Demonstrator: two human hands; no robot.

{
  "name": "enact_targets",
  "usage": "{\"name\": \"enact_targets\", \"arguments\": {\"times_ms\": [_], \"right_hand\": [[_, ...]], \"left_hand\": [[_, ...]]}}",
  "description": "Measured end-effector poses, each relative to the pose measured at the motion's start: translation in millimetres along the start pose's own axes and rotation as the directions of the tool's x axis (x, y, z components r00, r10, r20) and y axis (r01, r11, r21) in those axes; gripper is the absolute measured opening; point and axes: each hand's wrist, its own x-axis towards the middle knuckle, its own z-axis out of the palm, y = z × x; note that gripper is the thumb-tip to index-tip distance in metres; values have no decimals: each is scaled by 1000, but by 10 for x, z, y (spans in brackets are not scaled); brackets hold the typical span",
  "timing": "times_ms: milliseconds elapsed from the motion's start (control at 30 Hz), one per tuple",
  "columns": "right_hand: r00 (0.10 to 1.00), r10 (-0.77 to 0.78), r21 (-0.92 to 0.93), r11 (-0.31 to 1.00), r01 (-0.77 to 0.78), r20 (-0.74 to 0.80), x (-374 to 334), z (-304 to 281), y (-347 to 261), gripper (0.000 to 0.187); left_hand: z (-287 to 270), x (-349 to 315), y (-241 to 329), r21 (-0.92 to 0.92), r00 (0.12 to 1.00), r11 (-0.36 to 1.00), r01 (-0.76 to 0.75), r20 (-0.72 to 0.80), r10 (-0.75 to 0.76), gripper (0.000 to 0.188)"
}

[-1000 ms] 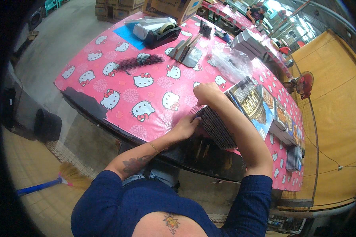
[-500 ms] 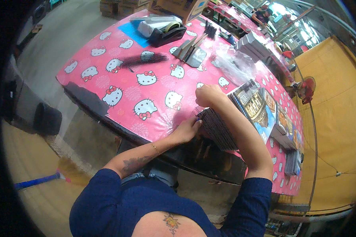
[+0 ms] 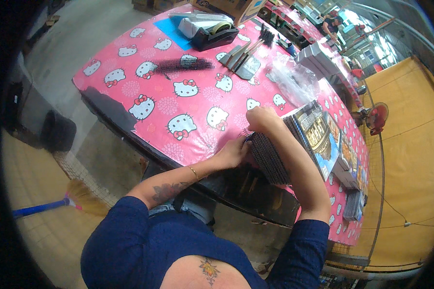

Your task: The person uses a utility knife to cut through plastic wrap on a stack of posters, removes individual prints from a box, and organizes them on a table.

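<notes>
A stack of spiral-bound books [image 3: 271, 161] with black coil edges lies at the table's near edge, partly covered by my right forearm. My left hand [image 3: 233, 153] is at the stack's left end, its fingers bent and pinched close to the coil ends; what is between them is too small to make out. Just beyond that end my right hand [image 3: 262, 118] is closed like a fist, and anything inside it is hidden. Right of my forearm lies another pile of spiral-bound books [image 3: 316, 135] with a pictured cover on top.
Black plastic coils [image 3: 183, 65] lie on the pink patterned tablecloth [image 3: 154, 132]. Farther back are a tape dispenser [image 3: 214, 37], tools with handles [image 3: 238, 59], a clear plastic bag [image 3: 294, 79] and book stacks [image 3: 318, 59]. More books [image 3: 354, 204] sit at the right edge.
The whole view has shifted slightly. Both hands stay at the left end of the book stack, with the right fist a little nearer to me over it.
</notes>
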Motion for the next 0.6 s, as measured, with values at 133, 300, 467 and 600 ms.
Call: {"name": "enact_targets", "arguments": {"times_ms": [133,300,467,600], "right_hand": [[999,6,25,1000,-5,-39,52,51,19,22],[996,21,42,999,-17,-88,19,46,-42,21],[995,-13,19,1000,15,-95,8,72,-18,20],[998,3,-2,1000,-3,-65,11,77,-28,21]], "left_hand": [[-17,-53,76,75,999,997,34,33,-36,32],[1,-78,-94,72,993,992,102,54,-106,34],[57,50,-217,-28,1000,1000,-14,7,14,37],[7,2,-24,-81,988,987,140,74,-134,36]]}}
